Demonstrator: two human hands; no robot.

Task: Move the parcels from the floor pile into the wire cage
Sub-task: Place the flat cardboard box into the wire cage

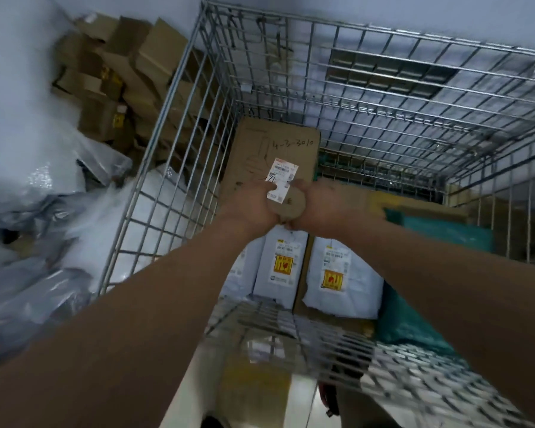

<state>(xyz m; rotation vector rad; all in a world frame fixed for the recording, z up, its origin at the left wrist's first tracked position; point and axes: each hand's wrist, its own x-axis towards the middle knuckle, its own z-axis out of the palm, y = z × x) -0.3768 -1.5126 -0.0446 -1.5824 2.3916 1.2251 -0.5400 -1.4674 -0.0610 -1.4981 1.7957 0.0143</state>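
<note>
Two white bags (pixel 283 264), tall carton (pixel 269 143) w/in cage (pixel 179 149)

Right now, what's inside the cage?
The cage holds a tall box, two white bags, a teal bag and other cardboard. The left hand and right hand grip a parcel above them. Its floor is covered.

Both arms stretched forward; left grip (pixel 247 206) and right grip (pixel 325 206) side by side, clasping small parcel (pixel 288 207) between.
</note>
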